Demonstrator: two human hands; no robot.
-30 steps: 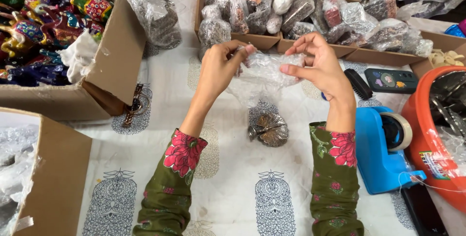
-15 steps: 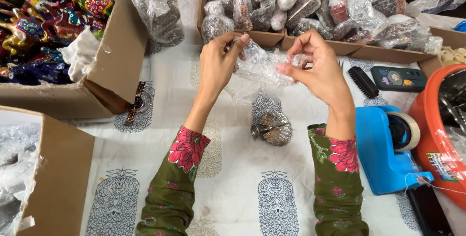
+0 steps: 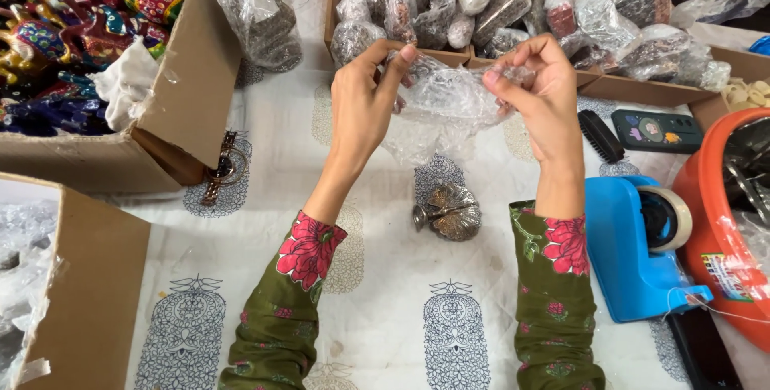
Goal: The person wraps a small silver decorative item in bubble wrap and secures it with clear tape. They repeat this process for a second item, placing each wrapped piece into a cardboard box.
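— Is the light good where you work?
— Yes, bright and even; under my arms the tabletop (image 3: 401, 294) has only soft shadows.
— Any glare or blur?
— The bubble wrap (image 3: 449, 101) shines a little; edges bend slightly.

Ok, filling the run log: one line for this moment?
left hand: holds bubble wrap | right hand: holds it too | metal ornament: on table, unwrapped

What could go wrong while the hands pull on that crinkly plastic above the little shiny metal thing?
The thin clear plastic bag is stretched between the left hand and right hand, so it might tear if pulled harder. The small metal ornament lies right below on the printed cloth; a dropping hand could knock it. The wristwatch lies loose near the cardboard box and could get nudged.
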